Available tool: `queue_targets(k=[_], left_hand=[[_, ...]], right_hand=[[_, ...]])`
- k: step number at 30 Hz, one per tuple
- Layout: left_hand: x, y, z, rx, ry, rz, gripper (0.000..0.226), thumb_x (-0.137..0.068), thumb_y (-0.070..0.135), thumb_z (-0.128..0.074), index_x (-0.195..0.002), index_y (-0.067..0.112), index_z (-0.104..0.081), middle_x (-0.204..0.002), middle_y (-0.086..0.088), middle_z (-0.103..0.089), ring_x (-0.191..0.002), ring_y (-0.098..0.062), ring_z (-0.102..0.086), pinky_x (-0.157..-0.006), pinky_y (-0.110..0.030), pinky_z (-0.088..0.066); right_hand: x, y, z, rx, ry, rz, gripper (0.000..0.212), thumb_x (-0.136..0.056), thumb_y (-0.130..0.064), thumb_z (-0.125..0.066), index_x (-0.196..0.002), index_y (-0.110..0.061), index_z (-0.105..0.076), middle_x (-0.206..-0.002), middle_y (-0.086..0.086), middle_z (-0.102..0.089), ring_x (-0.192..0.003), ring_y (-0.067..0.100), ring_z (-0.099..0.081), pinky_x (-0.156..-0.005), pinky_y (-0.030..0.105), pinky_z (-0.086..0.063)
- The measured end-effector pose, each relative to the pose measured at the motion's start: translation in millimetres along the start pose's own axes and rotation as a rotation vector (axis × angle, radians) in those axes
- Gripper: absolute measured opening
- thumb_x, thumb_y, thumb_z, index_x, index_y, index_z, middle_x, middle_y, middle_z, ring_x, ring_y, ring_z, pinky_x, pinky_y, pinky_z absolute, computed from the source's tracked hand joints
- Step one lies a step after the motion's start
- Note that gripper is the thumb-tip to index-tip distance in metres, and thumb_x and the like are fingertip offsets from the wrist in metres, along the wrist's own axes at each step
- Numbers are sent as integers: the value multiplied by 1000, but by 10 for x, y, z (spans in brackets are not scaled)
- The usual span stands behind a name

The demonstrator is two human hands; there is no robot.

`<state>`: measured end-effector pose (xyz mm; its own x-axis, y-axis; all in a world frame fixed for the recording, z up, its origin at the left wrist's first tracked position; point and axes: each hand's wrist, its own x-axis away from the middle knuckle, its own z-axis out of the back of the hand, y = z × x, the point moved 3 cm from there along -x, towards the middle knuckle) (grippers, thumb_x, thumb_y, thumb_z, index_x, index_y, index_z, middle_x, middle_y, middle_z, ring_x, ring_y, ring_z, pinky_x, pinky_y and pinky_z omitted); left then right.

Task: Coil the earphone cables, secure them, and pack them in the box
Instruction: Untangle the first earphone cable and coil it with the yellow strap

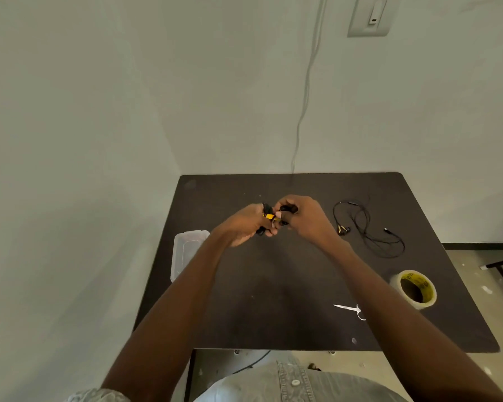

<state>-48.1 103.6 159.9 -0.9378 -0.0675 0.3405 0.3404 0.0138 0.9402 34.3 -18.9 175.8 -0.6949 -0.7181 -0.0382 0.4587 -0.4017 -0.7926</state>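
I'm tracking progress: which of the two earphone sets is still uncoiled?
The loose earphones lying spread on the table, right of the hands. The other set is bunched between the left hand and right hand.

Both hands are meeting above the middle of the desk, toward its far edge, the left hand and right hand holding a coiled earphone cable between them. A box is sitting at the left edge. A loose earphone cable is lying toward the far right corner. A tape roll is sitting near the right edge, with scissors lying just left of it, nearer the front edge.
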Motion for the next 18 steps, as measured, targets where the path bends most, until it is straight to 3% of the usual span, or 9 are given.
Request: queue_targets(k=[4,10,14,16,18], left_hand=[[38,-123,6,-61,-53,114,17,-91,-4,-53,-106,-3,-61,-88,-13,-69,-76,-18,-65,-68,-26,-52],[140,-198,13,3,-168,228,12,-94,-4,-49,-96,1,-60,-79,-13,-66,-64,-17,-61,-61,-27,-50],[138,-254,20,-10,-212,259,10,-95,0,-51,-91,4,-60,-72,-10,-61,-59,-15,-55,-57,-27,-46],[137,-273,29,1,-210,264,7,-94,1,-53,-91,4,-58,-70,-8,-58,-58,-15,-51,-56,-27,-44],[138,-301,48,81,-176,254,7,-93,2,-52,-90,5,-57,-68,-7,-55,-57,-14,-47,-55,-26,-42]], right_hand=[[114,103,-103,-23,31,14,8,-84,-8,-68,-87,-13,-73,-84,-1,-70,-79,17,-65,-76,40,-55],[177,196,-132,-75,-154,-15,10,-84,-6,-70,-90,-13,-74,-86,1,-71,-71,13,-64,-68,30,-53],[201,121,-145,114,-196,45,18,-80,2,-65,-89,-12,-73,-86,-3,-67,-79,15,-63,-72,22,-47],[207,84,-159,152,-211,53,18,-80,3,-62,-88,-10,-72,-82,-4,-65,-70,7,-57,-65,15,-42],[217,97,-152,31,-225,21,19,-79,5,-60,-86,-9,-70,-76,-2,-65,-63,5,-55,-63,19,-44]])
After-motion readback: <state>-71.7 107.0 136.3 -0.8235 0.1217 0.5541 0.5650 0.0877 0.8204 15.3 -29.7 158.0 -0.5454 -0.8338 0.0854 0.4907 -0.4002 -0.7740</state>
